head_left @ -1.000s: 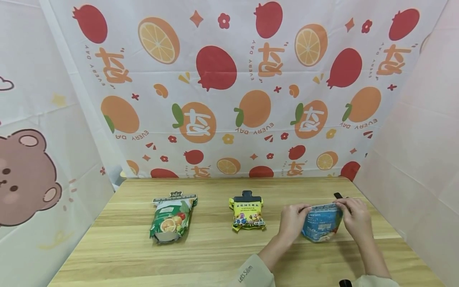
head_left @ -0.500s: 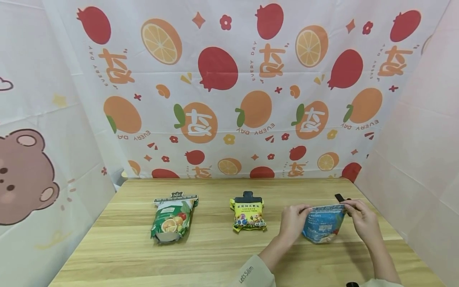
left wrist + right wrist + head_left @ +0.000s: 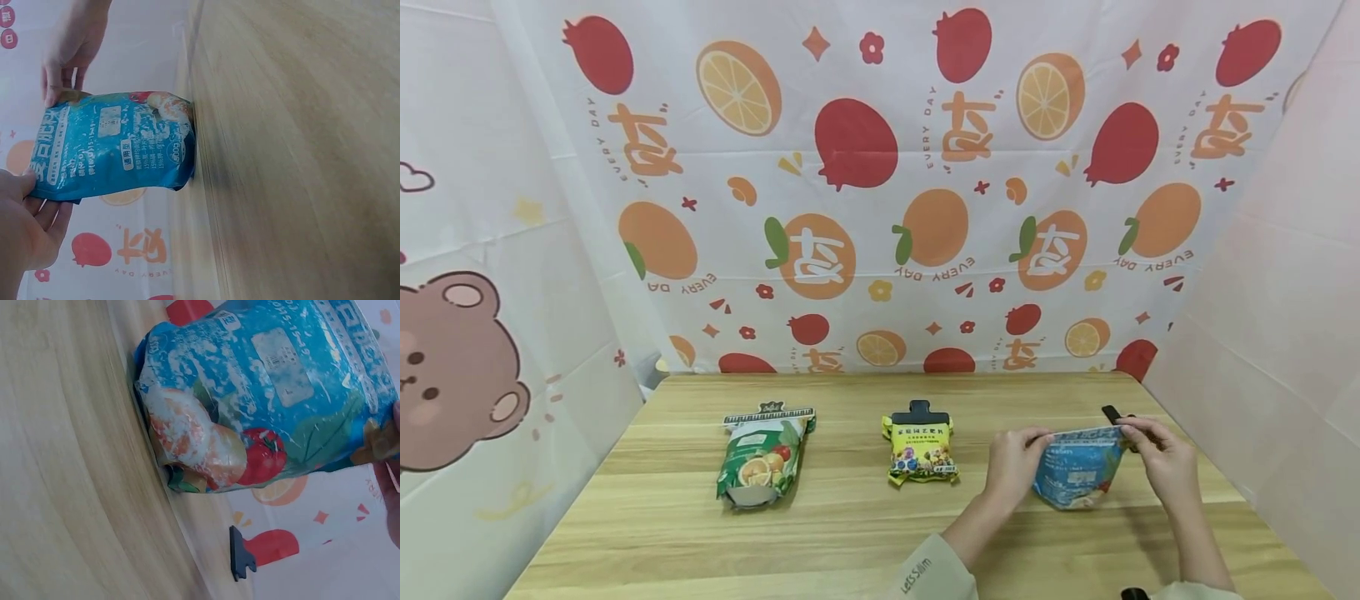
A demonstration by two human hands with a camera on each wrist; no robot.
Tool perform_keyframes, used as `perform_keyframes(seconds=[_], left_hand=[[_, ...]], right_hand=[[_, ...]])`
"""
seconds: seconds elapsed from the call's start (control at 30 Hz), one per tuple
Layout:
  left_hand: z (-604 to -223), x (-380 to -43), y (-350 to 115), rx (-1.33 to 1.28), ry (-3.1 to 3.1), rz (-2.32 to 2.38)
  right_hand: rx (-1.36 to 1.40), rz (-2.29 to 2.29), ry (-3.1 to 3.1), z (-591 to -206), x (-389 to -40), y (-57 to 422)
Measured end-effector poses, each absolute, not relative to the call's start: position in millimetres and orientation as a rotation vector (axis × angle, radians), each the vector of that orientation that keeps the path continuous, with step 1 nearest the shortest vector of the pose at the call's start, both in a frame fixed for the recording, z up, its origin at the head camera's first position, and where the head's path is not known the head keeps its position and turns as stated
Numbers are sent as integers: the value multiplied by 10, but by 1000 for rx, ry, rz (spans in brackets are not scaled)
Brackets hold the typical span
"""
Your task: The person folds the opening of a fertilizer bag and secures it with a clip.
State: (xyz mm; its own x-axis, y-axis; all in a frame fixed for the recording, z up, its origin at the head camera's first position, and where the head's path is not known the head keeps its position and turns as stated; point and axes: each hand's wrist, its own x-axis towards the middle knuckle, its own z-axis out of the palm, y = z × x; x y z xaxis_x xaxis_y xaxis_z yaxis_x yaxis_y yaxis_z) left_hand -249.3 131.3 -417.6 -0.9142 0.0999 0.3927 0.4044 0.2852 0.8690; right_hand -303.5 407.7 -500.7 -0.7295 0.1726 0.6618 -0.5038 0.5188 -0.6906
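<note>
A blue plastic bag with printed fruit and white lettering stands upright on the table at the right. My left hand pinches its upper left corner. At the upper right corner, my right hand pinches the edge between thumb and fingers. The top edge is stretched flat between both hands. In the left wrist view, the bag rests its base on the wood, with the left hand at one corner. Behind the bag lies a black bag clip, also in the right wrist view as a dark clip.
A green bag with a long clip across its top lies at the left of the wooden table. Mid-table is a small yellow bag closed by a black clip. Printed cloth walls border the table.
My right hand has moved slightly to the right along the bag's top edge, which is now pulled wider. The left hand keeps its grip, and the bag stays in place.
</note>
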Motion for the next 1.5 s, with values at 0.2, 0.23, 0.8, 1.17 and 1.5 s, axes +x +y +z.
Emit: perform_keyframes(seconds=[0.2,0.23,0.8,1.17,1.5], left_hand=[[-4175,-2490,1309,-451,-2247,-1779],[-4178,-2493,1309,-436,-2231,-1823],[-4181,-2529,1308,-388,-2159,-1893],[-4157,-2538,1329,-502,-2183,-1772],[-4212,-2568,1311,-561,-2168,-1758]], right_hand=[[264,1741,-1945,-4425,-2532,3649],[234,1746,-1946,-4348,-2479,3579],[22,1300,-2137,-4132,-2400,3334],[617,565,-2080,-4077,-2474,3097],[673,593,-2075,-4095,-2481,2860]])
